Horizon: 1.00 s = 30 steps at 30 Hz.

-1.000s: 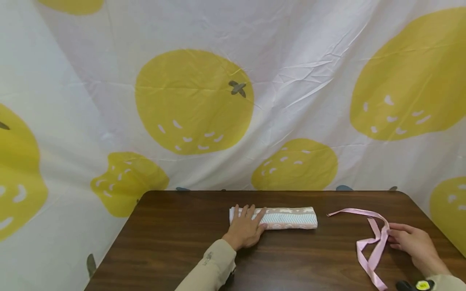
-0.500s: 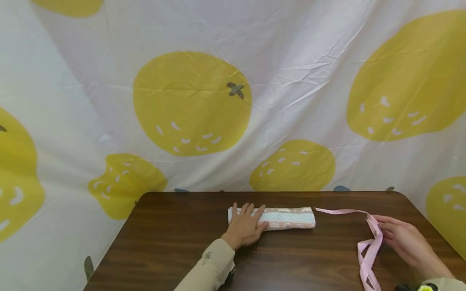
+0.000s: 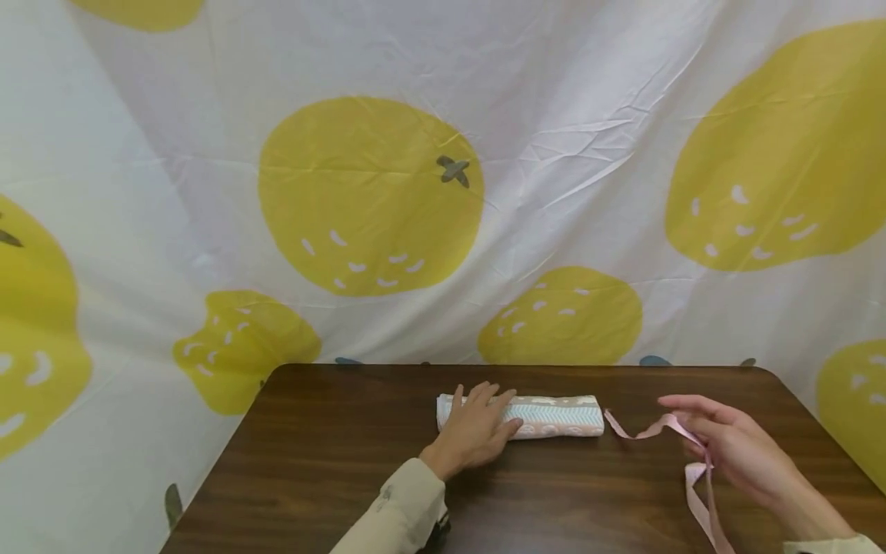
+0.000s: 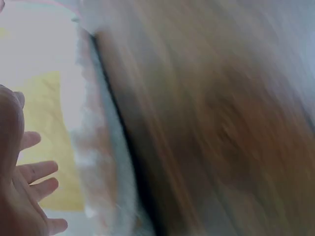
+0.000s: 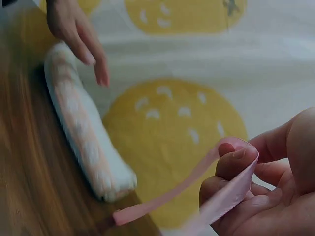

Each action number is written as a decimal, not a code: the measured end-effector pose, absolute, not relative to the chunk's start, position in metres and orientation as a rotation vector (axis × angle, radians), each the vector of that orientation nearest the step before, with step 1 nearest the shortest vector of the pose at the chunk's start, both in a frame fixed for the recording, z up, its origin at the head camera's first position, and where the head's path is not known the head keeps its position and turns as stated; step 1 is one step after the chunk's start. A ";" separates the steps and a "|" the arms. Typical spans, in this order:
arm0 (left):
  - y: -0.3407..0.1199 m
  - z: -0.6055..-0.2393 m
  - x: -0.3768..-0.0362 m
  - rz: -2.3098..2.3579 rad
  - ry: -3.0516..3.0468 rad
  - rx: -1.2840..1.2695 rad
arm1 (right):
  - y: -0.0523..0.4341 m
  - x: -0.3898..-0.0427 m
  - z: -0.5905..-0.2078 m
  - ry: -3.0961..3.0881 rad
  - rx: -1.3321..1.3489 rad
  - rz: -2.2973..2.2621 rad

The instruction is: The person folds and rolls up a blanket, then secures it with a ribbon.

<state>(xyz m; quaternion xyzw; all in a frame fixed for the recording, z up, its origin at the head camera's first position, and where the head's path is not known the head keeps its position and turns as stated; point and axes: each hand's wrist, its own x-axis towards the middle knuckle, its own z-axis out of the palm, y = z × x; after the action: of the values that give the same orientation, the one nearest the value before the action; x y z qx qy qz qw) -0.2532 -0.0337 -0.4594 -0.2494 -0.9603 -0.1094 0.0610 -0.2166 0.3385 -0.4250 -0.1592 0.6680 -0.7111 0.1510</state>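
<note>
My left hand (image 3: 477, 432) rests flat with fingers extended on the left end of the rolled towel (image 3: 547, 416) at mid-table (image 3: 311, 462); to its right, my right hand (image 3: 734, 446) pinches the pink ribbon (image 3: 640, 431), free end near the roll's right end. I judge the roll needs steady pressure. The ribbon should go flat, untwisted.

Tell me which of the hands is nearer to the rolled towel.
Left. The left hand rests on the left end of the rolled towel; the right hand is apart from it on the right, holding the pink ribbon.
</note>
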 end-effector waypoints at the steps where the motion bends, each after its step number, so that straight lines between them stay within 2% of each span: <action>1: -0.031 -0.457 -0.250 -0.368 -2.884 -0.779 | 0.333 -0.215 -0.421 1.911 -0.487 -2.021; 8: -0.012 -0.441 -0.224 -0.619 -2.650 -1.083 | 0.296 -0.199 -0.401 1.912 -0.666 -1.872; 13: -0.003 -0.429 -0.202 -1.139 -2.603 -1.274 | 0.271 -0.188 -0.393 1.784 -0.815 -1.783; 19: -0.005 -0.421 -0.182 -1.772 -2.657 -1.349 | 0.246 -0.175 -0.393 1.609 -0.973 -1.752; 23: -0.009 -0.424 -0.173 -1.949 -2.641 -1.401 | 0.234 -0.168 -0.398 1.541 -1.066 -1.739; 30: -0.020 -0.428 -0.162 -2.170 -2.659 -1.329 | 0.222 -0.165 -0.409 1.576 -1.178 -1.711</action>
<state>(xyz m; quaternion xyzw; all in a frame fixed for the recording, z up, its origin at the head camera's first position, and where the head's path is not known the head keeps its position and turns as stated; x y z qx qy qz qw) -0.1620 -0.0201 -0.4276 -0.3481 -0.6964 -0.5682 -0.2664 -0.1648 0.2217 -0.4087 -0.4358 0.5830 -0.6329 0.2638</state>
